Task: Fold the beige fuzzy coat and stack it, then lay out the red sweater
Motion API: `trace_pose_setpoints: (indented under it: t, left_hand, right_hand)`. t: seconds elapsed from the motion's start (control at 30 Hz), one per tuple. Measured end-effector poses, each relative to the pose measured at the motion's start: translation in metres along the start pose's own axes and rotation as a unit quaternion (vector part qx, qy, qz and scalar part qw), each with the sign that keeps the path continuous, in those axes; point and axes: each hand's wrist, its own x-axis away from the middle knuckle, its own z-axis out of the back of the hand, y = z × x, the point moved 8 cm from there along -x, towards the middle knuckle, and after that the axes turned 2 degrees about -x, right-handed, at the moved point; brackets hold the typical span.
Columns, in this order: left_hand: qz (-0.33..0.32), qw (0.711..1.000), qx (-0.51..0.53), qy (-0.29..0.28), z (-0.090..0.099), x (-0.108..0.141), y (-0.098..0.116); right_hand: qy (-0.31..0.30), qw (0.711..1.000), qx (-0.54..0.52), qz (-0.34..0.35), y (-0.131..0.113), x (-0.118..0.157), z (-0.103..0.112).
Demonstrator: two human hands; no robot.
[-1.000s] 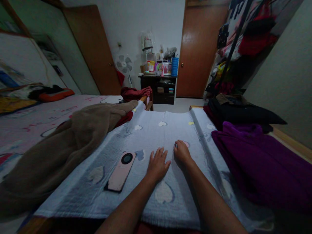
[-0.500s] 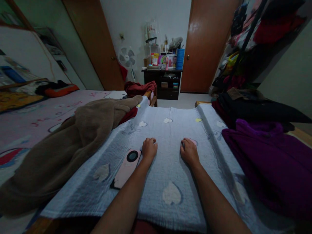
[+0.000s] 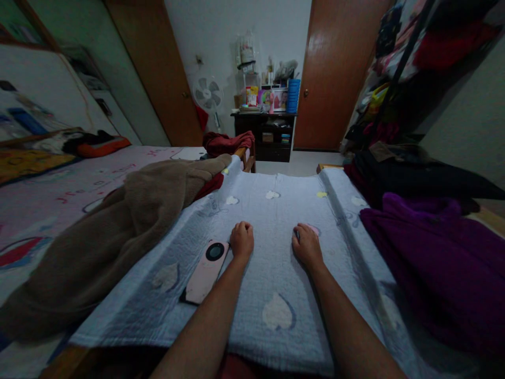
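Note:
A light blue quilted cloth (image 3: 276, 263) with pale heart and cloud patterns lies under both hands. On it rests my left hand (image 3: 242, 239), its fingers curled together and no object showing in them. Right beside it, to the left, is a pink phone (image 3: 205, 273) with a round black camera ring, its back facing up; my left forearm passes by its lower end. My right hand (image 3: 306, 243) is on the cloth to the right, fingers curled in and nothing visible in them. A wide strip of cloth separates the two hands.
A brown fleece (image 3: 150, 195) lies along the left side. Purple clothing (image 3: 430, 252) and dark folded clothes (image 3: 418, 168) are piled at the right. Beyond the cloth stand a dark cabinet (image 3: 260, 131), a white fan (image 3: 208, 92) and a wooden door (image 3: 327, 79).
My left hand has shifted very slightly, with its fingers drawn closer together. My right hand, the phone and the cloth look the same; the view has moved a little.

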Motion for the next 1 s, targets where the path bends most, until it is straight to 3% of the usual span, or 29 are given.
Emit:
trace_pose_setpoints:
  t: [0.2,0.37,0.47,0.57,0.7,0.87,1.0]
  left_hand:
    - [0.030,0.999,0.023,-0.039,0.000,-0.003,-0.003]
    - [-0.013,0.996,0.009,-0.087,0.010,-0.009,0.004]
    - [-0.062,0.992,-0.052,-0.096,0.024,-0.011,0.008]
    - [-0.105,0.986,-0.124,-0.045,0.054,-0.015,0.013]
    - [-0.113,0.974,-0.187,0.057,0.112,-0.024,0.014]
    - [0.001,0.955,-0.210,0.210,0.187,-0.032,-0.017]
    - [0.100,0.947,-0.226,0.208,0.207,-0.031,-0.053]
  right_hand:
    - [0.008,1.000,-0.001,0.009,0.001,0.000,0.000]
    - [0.012,1.000,0.002,0.012,0.001,0.000,-0.001]
    - [0.019,1.000,0.006,0.012,0.000,0.000,0.000]
    - [0.020,1.000,0.010,0.017,-0.001,0.000,0.001]
    - [0.027,0.999,0.012,0.019,-0.001,0.000,0.002]
    - [0.038,0.999,0.012,0.030,-0.001,0.000,0.002]
    - [0.049,0.998,0.004,0.047,-0.001,0.000,0.001]
